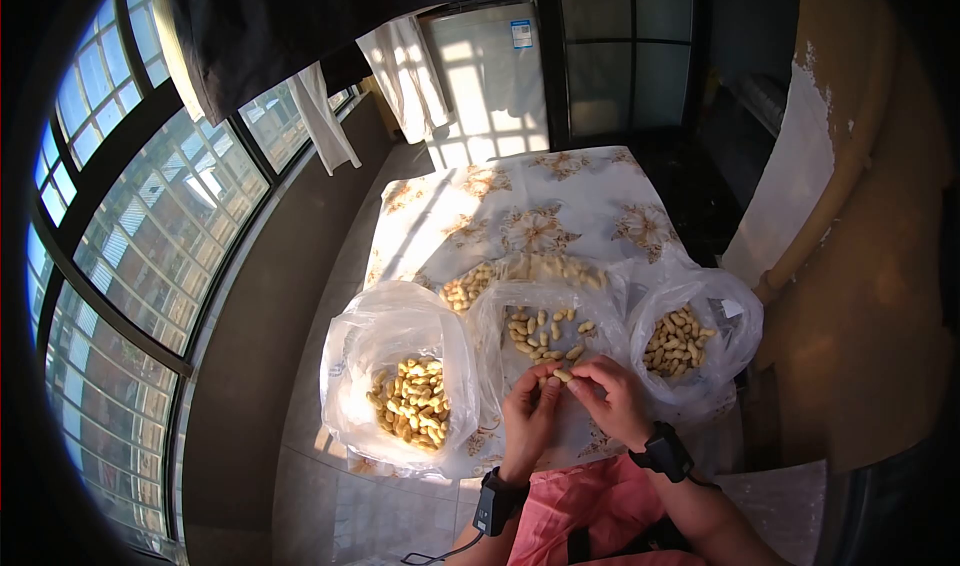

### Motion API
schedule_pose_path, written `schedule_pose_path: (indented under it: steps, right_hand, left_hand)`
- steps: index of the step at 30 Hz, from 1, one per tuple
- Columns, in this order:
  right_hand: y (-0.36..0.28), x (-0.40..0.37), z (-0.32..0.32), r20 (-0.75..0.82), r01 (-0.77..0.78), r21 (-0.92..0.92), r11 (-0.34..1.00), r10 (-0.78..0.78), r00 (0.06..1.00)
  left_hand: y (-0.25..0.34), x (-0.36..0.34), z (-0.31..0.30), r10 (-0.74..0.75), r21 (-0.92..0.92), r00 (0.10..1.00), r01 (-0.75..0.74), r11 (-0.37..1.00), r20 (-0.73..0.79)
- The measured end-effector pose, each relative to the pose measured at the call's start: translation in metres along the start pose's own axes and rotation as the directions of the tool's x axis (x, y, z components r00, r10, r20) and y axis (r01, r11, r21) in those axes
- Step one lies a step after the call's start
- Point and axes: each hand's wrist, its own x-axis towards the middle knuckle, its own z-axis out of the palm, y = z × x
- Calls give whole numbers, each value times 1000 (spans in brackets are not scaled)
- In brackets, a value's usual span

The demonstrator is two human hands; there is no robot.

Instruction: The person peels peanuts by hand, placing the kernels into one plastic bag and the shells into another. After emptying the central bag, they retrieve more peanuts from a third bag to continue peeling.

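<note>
The left hand (pixel 530 418) and right hand (pixel 612 398), fingertips closed, pinch one peanut (pixel 562 375) between them. Three open bags hold peanuts too many to count: left bag (pixel 350 356) left of the left hand, middle bag (pixel 490 318) just beyond both, right bag (pixel 738 338) to the right hand's right.

Black wrist devices (pixel 496 503), pink clothing (pixel 590 511).

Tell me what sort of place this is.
Probably an enclosed balcony or sunroom in a home: large barred windows along the left side, what looks like laundry hanging overhead, and a table with a flowered cloth.
</note>
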Motion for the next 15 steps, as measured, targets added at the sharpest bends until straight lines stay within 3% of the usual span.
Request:
schedule_pose_path:
  steps: [15]
  right_hand:
    - [-3,0,-1,11,-60,14,998,60,998]
  left_hand:
    - [-6,1,-3,26,89,999,-23,996,-40]
